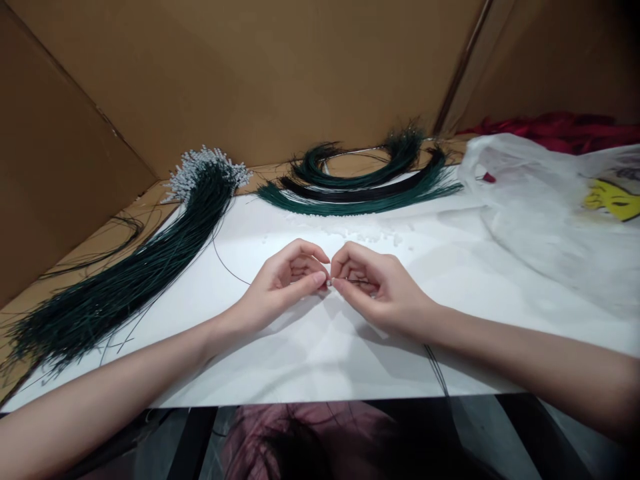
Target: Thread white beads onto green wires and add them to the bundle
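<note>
Over the middle of the white board, the fingertips of both my hands meet around a small white bead (329, 283). Thumb and fingers of my left hand (287, 277) are pinched at the bead. My right hand (373, 283) is closed on thin dark wires (436, 368), which pass through the palm and come out below the forearm toward the board's front edge. How the wire meets the bead is too small to make out. Just beyond the hands, loose white beads (357, 233) are scattered on the board.
At the left lies a large bundle of dark green wires (170, 247) with white tips. Curved bunches of black and green wire (360, 190) rest at the back. A white plastic bag (545, 213) and red material (560, 130) are at right. Cardboard walls (280, 80) stand behind the white board (280, 373).
</note>
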`<state>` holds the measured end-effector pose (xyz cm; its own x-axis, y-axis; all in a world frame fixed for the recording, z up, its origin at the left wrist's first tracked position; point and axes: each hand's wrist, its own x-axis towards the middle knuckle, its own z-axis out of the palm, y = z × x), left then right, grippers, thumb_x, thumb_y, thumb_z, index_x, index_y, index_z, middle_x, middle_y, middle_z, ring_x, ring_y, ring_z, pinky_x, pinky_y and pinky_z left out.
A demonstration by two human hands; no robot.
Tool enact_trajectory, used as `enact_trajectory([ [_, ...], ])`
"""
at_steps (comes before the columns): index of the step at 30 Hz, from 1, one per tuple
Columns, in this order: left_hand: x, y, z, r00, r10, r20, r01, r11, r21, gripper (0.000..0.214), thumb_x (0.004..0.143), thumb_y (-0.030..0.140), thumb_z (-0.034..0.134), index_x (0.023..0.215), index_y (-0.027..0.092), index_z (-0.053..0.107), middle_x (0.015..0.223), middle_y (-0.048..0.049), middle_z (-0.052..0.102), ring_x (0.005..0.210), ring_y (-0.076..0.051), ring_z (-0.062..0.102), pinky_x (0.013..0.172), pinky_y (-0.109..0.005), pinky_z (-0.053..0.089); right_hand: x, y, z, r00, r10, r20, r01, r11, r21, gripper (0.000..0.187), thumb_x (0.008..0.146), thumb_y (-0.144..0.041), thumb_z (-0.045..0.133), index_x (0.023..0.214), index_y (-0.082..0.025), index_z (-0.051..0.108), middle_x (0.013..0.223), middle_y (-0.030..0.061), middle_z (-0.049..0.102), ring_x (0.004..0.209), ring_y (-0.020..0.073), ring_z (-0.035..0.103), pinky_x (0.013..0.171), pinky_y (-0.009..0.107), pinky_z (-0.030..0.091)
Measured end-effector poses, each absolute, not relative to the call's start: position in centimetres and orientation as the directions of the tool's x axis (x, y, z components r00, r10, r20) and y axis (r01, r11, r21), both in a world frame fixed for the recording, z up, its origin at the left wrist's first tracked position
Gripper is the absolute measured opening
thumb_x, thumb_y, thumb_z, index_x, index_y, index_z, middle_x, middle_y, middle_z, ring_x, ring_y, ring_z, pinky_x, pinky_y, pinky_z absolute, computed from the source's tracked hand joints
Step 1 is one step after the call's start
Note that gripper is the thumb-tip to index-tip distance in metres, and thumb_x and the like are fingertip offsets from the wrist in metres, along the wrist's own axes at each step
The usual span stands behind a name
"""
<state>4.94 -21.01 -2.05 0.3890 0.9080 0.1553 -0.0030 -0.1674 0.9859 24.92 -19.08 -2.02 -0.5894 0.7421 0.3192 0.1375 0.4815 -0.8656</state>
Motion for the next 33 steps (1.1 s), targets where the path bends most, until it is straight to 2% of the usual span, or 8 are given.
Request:
enact_trajectory([
  [5,4.7,-21.2,-1.9,0.379,0.911,0.16,0.046,-0.192,0.98,0.023,0.088,0.024,0.067,0.108,0.02,0.055,0.083,-0.0001,0.064,0.077,-0.011,0.061,0.074,-0.023,0.047,24.9,-19.0,-1.9,-0.567,0.754,0.331,0.133,0.48,-0.867,0.01,0.083,-0.01,0.055,0.089,-0.018,0.052,0.064,-0.0058,0.047,0.051,0.0067,0.039,0.048,0.021,0.029],
  [11,4.8,-21.1,-1.7,0.387,0.904,0.181,0.094,-0.234,0.968,0.022,0.089,0.026,0.065,0.107,0.02,0.055,0.082,-0.001,0.063,0.077,-0.012,0.06,0.073,-0.023,0.046,24.8,-18.6,-2.2,-0.569,0.777,0.269,0.199,0.448,-0.872,0.003,0.082,-0.016,0.056,0.085,-0.017,0.056,0.064,-0.0049,0.05,0.05,0.0063,0.038,0.049,0.021,0.03],
  [16,4.7,-21.0,-1.7,0.4,0.896,0.192,0.137,-0.266,0.954,0.022,0.09,0.028,0.065,0.107,0.019,0.055,0.084,-0.002,0.064,0.077,-0.012,0.06,0.072,-0.022,0.046,24.7,-18.3,-2.1,-0.57,0.783,0.248,0.268,0.463,-0.845,0.014,0.076,-0.009,0.049,0.079,-0.015,0.061,0.059,-0.0045,0.049,0.052,0.0074,0.039,0.051,0.021,0.031],
  [20,4.1,-19.8,-1.2,0.459,0.869,0.185,0.189,-0.299,0.935,0.02,0.092,0.032,0.061,0.105,0.018,0.057,0.082,-0.0022,0.063,0.074,-0.013,0.06,0.071,-0.024,0.048,24.7,-18.3,-2.1,-0.573,0.782,0.245,0.286,0.471,-0.834,0.011,0.078,-0.013,0.05,0.072,-0.015,0.059,0.061,-0.003,0.05,0.054,0.0081,0.041,0.053,0.022,0.032],
  [23,3.5,-17.6,-0.6,0.465,0.858,0.217,0.363,-0.408,0.838,0.021,0.093,0.034,0.056,0.103,0.017,0.061,0.083,-0.0026,0.063,0.076,-0.014,0.059,0.072,-0.026,0.047,24.6,-18.2,-2.2,-0.571,0.785,0.239,0.278,0.459,-0.844,0.011,0.082,-0.018,0.054,0.072,-0.015,0.058,0.059,-0.0041,0.046,0.053,0.0078,0.04,0.052,0.021,0.031],
  [27,3.3,-13.6,-0.5,0.462,0.822,0.334,0.608,-0.568,0.555,0.014,0.09,0.026,0.058,0.094,0.016,0.065,0.085,-0.0033,0.066,0.073,-0.014,0.055,0.067,-0.025,0.042,24.6,-18.2,-2.3,-0.575,0.779,0.249,0.26,0.463,-0.847,0.015,0.085,-0.022,0.055,0.072,-0.015,0.058,0.059,-0.0039,0.047,0.053,0.0075,0.039,0.052,0.021,0.03],
  [29,3.7,-12.1,-0.8,0.48,0.801,0.359,0.647,-0.599,0.472,0.011,0.088,0.02,0.058,0.094,0.016,0.066,0.088,-0.0037,0.066,0.072,-0.014,0.053,0.067,-0.026,0.04,24.7,-18.2,-2.3,-0.574,0.779,0.252,0.262,0.466,-0.845,0.016,0.086,-0.023,0.056,0.073,-0.015,0.058,0.06,-0.0037,0.047,0.054,0.0076,0.039,0.052,0.022,0.03],
  [33,4.8,-10.3,-1.7,0.509,0.782,0.359,0.664,-0.623,0.414,0.008,0.085,0.021,0.061,0.09,0.017,0.066,0.08,-0.0018,0.061,0.07,-0.014,0.052,0.065,-0.026,0.037,24.7,-18.2,-2.2,-0.561,0.787,0.256,0.264,0.464,-0.846,0.018,0.087,-0.024,0.056,0.072,-0.015,0.057,0.058,-0.0042,0.045,0.053,0.0078,0.039,0.052,0.022,0.03],
])
